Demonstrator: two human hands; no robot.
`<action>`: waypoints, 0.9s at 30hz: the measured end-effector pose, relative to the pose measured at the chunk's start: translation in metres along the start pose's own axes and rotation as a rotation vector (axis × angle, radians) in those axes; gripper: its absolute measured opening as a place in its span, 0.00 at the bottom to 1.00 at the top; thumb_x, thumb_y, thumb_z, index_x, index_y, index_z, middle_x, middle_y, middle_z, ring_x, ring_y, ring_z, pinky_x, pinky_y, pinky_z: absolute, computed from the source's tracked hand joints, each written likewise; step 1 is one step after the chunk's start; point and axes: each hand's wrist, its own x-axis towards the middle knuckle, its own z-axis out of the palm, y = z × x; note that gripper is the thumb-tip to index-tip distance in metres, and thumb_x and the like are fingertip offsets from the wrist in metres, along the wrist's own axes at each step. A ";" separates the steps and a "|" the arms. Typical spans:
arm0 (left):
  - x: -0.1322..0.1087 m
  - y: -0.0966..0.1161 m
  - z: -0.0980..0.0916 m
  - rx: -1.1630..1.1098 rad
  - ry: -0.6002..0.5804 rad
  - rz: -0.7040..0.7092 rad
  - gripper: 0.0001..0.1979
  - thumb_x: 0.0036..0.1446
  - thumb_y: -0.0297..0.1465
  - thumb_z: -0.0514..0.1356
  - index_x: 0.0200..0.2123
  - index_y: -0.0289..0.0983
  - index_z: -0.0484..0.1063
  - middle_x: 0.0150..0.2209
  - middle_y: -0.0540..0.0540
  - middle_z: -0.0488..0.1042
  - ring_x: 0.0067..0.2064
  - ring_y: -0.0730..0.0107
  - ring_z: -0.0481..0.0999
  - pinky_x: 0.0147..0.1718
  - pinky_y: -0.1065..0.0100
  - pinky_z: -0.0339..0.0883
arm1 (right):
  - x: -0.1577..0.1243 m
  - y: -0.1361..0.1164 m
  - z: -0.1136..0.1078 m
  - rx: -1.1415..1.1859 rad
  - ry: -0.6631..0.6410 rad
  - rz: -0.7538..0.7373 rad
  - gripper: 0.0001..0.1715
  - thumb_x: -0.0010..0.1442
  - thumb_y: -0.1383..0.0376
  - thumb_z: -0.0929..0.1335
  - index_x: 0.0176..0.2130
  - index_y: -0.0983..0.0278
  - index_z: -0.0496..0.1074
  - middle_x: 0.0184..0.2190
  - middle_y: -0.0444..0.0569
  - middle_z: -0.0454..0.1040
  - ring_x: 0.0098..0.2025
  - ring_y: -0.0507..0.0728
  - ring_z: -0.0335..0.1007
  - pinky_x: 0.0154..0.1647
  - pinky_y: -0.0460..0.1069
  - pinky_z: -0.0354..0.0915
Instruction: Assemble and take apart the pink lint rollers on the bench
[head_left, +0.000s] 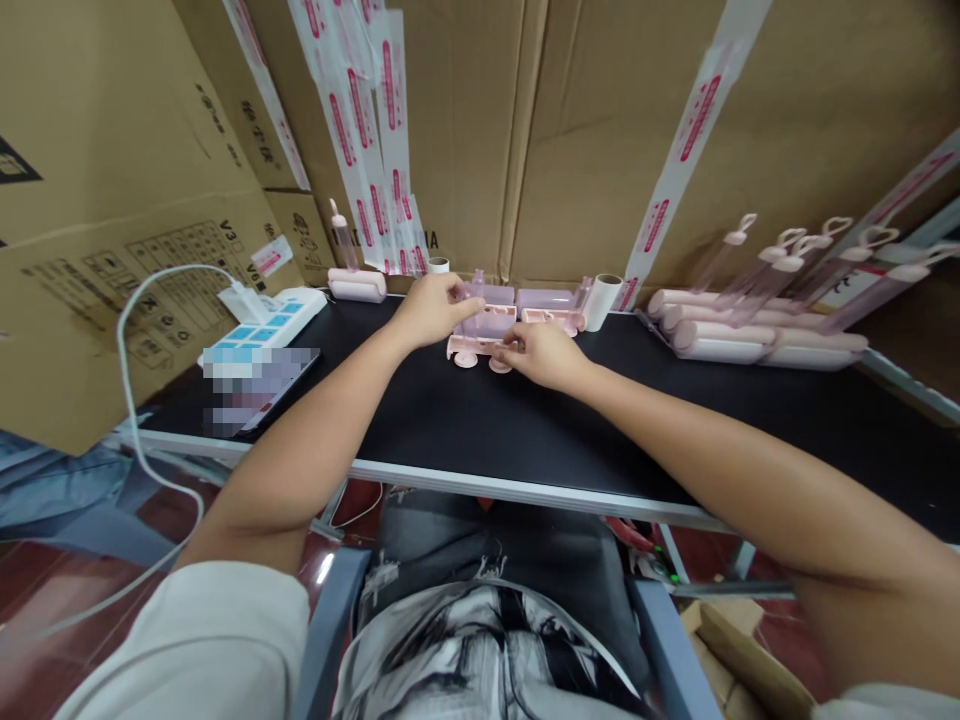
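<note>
Two hands work at a cluster of pink parts, just left of the white roll (602, 302) that stands upright toward the back of the black table (465, 430). The left hand (429, 310), the farther from the roll, has its thumb and fingers bent to a narrow gap at a lilac part (491, 322); whether they grip it, I cannot tell. The right hand (551, 355), nearer the roll, keeps its thumb and fingers close together at the edge of a pink strip (480, 346) with two round discs (466, 359); a firm pinch cannot be made out.

The work looks partly done. Well to the right of the roll, several pink cases (724, 340) lie in rows with clear handles (885, 290) rising from them, and these seem finished. One more case (358, 285) with a handle lies far left of the roll. The parts at the hands lie open and apart, so this piece seems unfinished; how much is left cannot be judged.

As for containers, a pink tray (551, 316) sits open between the roll and the left hand, its contents too small to tell. Below and right of the roll, under the table, is a brown carton (739, 650), its contents unclear.
</note>
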 end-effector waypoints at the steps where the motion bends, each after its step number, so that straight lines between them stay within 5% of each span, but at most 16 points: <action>1: 0.001 0.000 -0.002 -0.057 0.047 -0.002 0.15 0.56 0.42 0.72 0.30 0.38 0.74 0.26 0.53 0.69 0.30 0.72 0.65 0.32 0.67 0.57 | 0.001 -0.002 0.001 0.003 -0.009 -0.008 0.12 0.69 0.56 0.75 0.37 0.62 0.80 0.35 0.53 0.84 0.36 0.60 0.77 0.37 0.52 0.61; 5: 0.001 0.007 -0.011 -0.363 0.121 -0.116 0.14 0.57 0.40 0.70 0.32 0.39 0.71 0.23 0.54 0.70 0.23 0.76 0.64 0.24 0.69 0.53 | -0.004 -0.004 -0.010 0.129 0.151 -0.067 0.11 0.67 0.63 0.73 0.32 0.60 0.72 0.30 0.48 0.80 0.33 0.58 0.74 0.37 0.52 0.62; 8: -0.004 0.021 -0.017 -0.601 0.083 -0.227 0.13 0.59 0.39 0.67 0.33 0.41 0.67 0.22 0.56 0.70 0.17 0.79 0.61 0.18 0.72 0.47 | -0.015 0.000 -0.027 0.497 0.351 -0.068 0.21 0.67 0.52 0.76 0.33 0.57 0.66 0.24 0.42 0.74 0.26 0.55 0.68 0.30 0.50 0.62; 13: -0.014 0.037 -0.016 -0.820 -0.011 -0.250 0.12 0.58 0.38 0.65 0.34 0.41 0.64 0.22 0.56 0.71 0.16 0.79 0.64 0.15 0.73 0.46 | -0.033 0.000 -0.046 1.034 0.332 -0.090 0.39 0.54 0.38 0.83 0.32 0.56 0.61 0.24 0.40 0.76 0.19 0.51 0.67 0.20 0.47 0.65; 20: -0.019 0.040 -0.003 -0.931 -0.137 -0.161 0.21 0.55 0.45 0.73 0.37 0.41 0.66 0.25 0.54 0.76 0.18 0.76 0.72 0.15 0.73 0.52 | -0.039 -0.006 -0.048 0.981 0.318 -0.127 0.39 0.53 0.34 0.82 0.31 0.56 0.63 0.23 0.41 0.76 0.21 0.53 0.72 0.24 0.49 0.71; 27: -0.020 0.037 -0.001 -0.908 -0.188 -0.079 0.24 0.51 0.46 0.76 0.36 0.40 0.67 0.25 0.54 0.77 0.17 0.79 0.69 0.15 0.74 0.54 | -0.041 -0.005 -0.052 0.942 0.372 -0.124 0.36 0.53 0.33 0.82 0.37 0.54 0.68 0.26 0.41 0.78 0.23 0.56 0.75 0.26 0.52 0.73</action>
